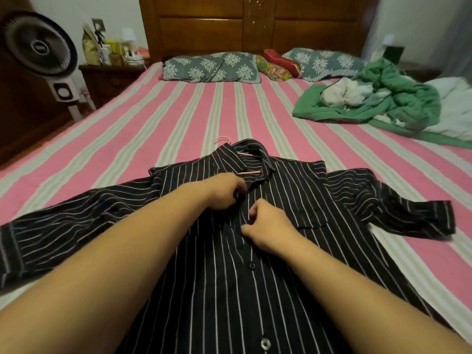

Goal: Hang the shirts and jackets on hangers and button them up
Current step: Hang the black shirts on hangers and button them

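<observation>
A black shirt with thin white stripes (pixel 293 190) lies flat on the bed, front up, sleeves spread to both sides. A pink hanger (pixel 224 139) sits inside it; its hook pokes out past the collar and a pink bar shows in the neck opening. My left hand (pixel 224 191) pinches the left edge of the placket just below the collar. My right hand (pixel 268 224) pinches the placket's right edge a little lower. Two dark buttons (pixel 252 265) farther down the front sit fastened. The button between my fingers is hidden.
The bed has a pink and cream striped sheet (pixel 178 118). A crumpled green jacket (pixel 378 98) with white cloth lies at the far right. Pillows (pixel 212 67) line the wooden headboard. A fan (pixel 38 44) and a cluttered nightstand (pixel 112 75) stand at the left.
</observation>
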Demonstrator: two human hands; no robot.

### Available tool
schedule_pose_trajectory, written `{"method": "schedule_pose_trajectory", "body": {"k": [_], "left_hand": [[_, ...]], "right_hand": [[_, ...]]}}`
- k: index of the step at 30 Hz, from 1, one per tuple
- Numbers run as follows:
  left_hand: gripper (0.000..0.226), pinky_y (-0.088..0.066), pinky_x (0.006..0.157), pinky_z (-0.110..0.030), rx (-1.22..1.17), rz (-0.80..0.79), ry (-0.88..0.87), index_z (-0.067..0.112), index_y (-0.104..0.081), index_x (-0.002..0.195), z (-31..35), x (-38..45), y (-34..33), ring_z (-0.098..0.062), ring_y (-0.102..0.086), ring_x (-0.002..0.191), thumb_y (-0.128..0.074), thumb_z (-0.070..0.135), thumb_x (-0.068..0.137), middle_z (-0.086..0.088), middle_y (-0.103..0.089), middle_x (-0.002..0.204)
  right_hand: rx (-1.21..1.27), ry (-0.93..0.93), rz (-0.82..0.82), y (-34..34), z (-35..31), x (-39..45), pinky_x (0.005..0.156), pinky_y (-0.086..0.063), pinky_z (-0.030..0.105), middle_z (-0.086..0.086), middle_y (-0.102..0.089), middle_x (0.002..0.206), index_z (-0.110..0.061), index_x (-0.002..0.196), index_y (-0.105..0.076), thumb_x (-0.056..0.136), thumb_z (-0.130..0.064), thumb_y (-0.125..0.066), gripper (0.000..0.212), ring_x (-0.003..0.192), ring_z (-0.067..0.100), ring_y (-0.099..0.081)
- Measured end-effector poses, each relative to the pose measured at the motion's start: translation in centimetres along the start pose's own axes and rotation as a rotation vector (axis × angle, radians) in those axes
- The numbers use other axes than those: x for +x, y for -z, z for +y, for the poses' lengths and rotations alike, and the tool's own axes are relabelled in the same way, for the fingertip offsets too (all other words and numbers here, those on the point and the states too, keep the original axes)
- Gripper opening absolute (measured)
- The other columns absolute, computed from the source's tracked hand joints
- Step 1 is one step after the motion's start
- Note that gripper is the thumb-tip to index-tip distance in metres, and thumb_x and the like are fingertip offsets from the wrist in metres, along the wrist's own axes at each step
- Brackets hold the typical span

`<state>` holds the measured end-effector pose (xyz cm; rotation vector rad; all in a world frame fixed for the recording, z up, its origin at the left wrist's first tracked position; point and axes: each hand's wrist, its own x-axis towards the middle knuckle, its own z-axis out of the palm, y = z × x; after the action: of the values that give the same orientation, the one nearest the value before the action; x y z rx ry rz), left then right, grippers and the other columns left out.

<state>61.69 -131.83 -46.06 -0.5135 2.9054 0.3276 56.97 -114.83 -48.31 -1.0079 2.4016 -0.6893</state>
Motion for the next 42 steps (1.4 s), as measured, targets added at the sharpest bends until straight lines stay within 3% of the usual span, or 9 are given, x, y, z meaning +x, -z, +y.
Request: {"method": "schedule_pose_trajectory", "body": {"k": [6,9,14,21,26,31,36,39,42], "left_hand": [[0.023,-0.048,0.087,-0.03,0.188,-0.113,-0.035,0.025,-0.072,0.105,-0.6,-0.6,2.9,-0.019,-0.061,0.102,-0.072,0.011,0.087,0.003,-0.063,0.105],[0.011,-0.048,0.08,-0.034,0.122,0.083,-0.01,0.029,-0.066,0.084,0.1,-0.6,2.1,-0.02,-0.057,0.091,-0.072,0.02,0.089,0.005,-0.049,0.097],[0.013,-0.052,0.086,-0.041,-0.1,0.377,0.087,0.025,-0.066,0.099,1.8,-1.5,-1.8,-0.023,-0.059,0.097,-0.061,0.015,0.092,0.001,-0.057,0.105],[0.022,-0.045,0.081,-0.031,0.192,0.022,-0.131,0.026,-0.062,0.107,0.9,-3.5,0.2,-0.018,-0.058,0.101,-0.065,0.011,0.092,0.009,-0.047,0.108],[0.011,-0.05,0.085,-0.038,0.259,0.033,-0.187,0.026,-0.067,0.1,0.1,-3.3,1.2,-0.019,-0.059,0.099,-0.069,0.02,0.09,0.006,-0.048,0.11],[0.008,-0.047,0.087,-0.032,-0.095,0.294,-0.038,0.027,-0.072,0.09,0.1,-3.0,0.7,-0.014,-0.055,0.093,-0.076,0.02,0.088,0.009,-0.048,0.102],[0.027,-0.05,0.087,-0.033,-0.33,0.367,0.223,0.027,-0.063,0.112,2.7,-3.5,-0.8,-0.019,-0.062,0.099,-0.074,0.019,0.088,0.003,-0.063,0.104],[0.018,-0.06,0.078,-0.043,-0.744,0.503,0.486,0.022,-0.058,0.1,4.2,-4.7,-1.9,-0.024,-0.068,0.083,-0.061,0.007,0.091,-0.004,-0.067,0.094],[0.011,-0.062,0.082,-0.043,-1.015,0.303,0.563,0.014,-0.064,0.098,5.2,-6.6,-3.7,-0.022,-0.069,0.078,-0.062,0.003,0.094,-0.01,-0.071,0.09]], "right_hand": [[0.518,-0.139,0.121,-0.8,1.9,-0.5,0.073,-0.062,0.037,-0.001,-0.068,0.074,-0.019,0.096,-0.068,0.088,-0.013,-0.071,0.01,0.068,0.015,-0.067],[0.398,-0.104,0.107,-0.9,1.7,-0.4,0.081,-0.059,0.037,-0.006,-0.07,0.077,-0.024,0.098,-0.07,0.085,-0.035,-0.078,0.019,0.08,0.014,-0.067],[0.178,-0.08,0.019,-0.4,0.7,-1.0,0.076,-0.048,0.027,-0.006,-0.068,0.089,-0.026,0.112,-0.06,0.085,-0.027,-0.074,0.03,0.088,0.011,-0.063],[0.289,-0.131,0.081,-0.3,1.3,-1.1,0.086,-0.055,0.034,-0.006,-0.066,0.095,-0.029,0.096,-0.063,0.09,-0.027,-0.067,0.007,0.089,0.014,-0.063],[0.103,-0.087,0.05,-0.6,0.5,-1.5,0.079,-0.048,0.032,-0.007,-0.064,0.099,-0.029,0.104,-0.058,0.083,-0.052,-0.073,0.034,0.096,0.014,-0.059],[0.24,-0.156,0.089,-0.2,1.1,-1.1,0.073,-0.054,0.032,-0.002,-0.069,0.088,-0.023,0.081,-0.063,0.088,-0.026,-0.068,0.009,0.081,0.017,-0.064],[0.708,-0.288,-0.041,1.1,1.6,-1.7,0.049,-0.047,0.023,0.007,-0.068,0.07,-0.009,0.092,-0.069,0.094,-0.013,-0.063,0.007,0.06,0.015,-0.062],[0.851,-0.295,-0.097,1.2,1.8,-1.5,0.048,-0.046,0.021,0.007,-0.065,0.073,-0.005,0.095,-0.068,0.096,-0.01,-0.064,0.007,0.057,0.012,-0.06],[0.995,-0.354,-0.123,1.6,1.8,-1.4,0.044,-0.044,0.017,0.006,-0.062,0.075,-0.003,0.099,-0.068,0.095,-0.008,-0.063,0.008,0.051,0.007,-0.055]]}}
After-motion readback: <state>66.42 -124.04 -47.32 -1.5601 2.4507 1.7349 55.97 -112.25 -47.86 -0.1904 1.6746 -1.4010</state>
